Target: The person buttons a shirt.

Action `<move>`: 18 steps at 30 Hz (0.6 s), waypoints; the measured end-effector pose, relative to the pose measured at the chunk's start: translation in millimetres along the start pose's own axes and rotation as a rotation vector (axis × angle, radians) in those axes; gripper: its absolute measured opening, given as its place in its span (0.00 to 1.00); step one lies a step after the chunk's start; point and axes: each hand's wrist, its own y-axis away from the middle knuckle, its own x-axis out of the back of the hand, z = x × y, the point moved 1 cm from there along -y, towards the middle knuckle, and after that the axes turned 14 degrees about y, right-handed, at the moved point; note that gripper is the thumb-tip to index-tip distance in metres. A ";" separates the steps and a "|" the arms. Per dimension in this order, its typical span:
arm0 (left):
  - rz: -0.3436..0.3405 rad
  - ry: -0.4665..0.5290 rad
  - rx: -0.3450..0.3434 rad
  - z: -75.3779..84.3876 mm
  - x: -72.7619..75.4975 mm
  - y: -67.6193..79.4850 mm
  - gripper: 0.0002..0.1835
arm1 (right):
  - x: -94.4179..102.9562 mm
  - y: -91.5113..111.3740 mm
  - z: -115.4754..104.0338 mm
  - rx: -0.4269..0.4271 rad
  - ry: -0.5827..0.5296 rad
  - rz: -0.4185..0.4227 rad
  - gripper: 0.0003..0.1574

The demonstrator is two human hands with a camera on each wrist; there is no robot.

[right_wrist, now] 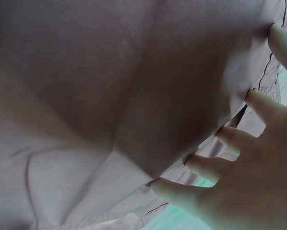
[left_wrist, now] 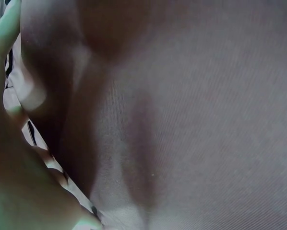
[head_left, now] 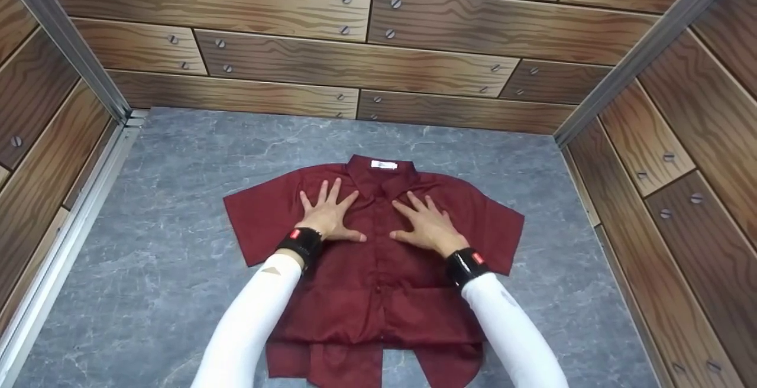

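Observation:
A dark red short-sleeved shirt [head_left: 378, 270] lies front up, collar [head_left: 355, 169] toward the back wall and sleeves spread to both sides. A white label shows inside the collar. My left hand [head_left: 327, 216] rests on the left chest of the shirt with fingers spread. On the other side of the button placket, my right hand [head_left: 430, 228] lies on the cloth, its fingers also spread. In the right wrist view, the fingertips [right_wrist: 170, 187] touch the fabric, which creases near them. The lower part of the shirt has a crosswise fold, with hem pieces showing below it.
The shirt lies on a grey marbled surface [head_left: 177, 293]. Wood-patterned panels [head_left: 284, 62] stand at the back and both sides, with metal rails [head_left: 639, 51] at the corners. Both wrists carry black straps [head_left: 300, 245], and white sleeves cover the forearms.

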 end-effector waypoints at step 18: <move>0.020 -0.013 -0.001 4.2 3.8 -7.4 0.62 | 8.4 -6.2 -4.6 -0.025 -0.020 -0.003 0.49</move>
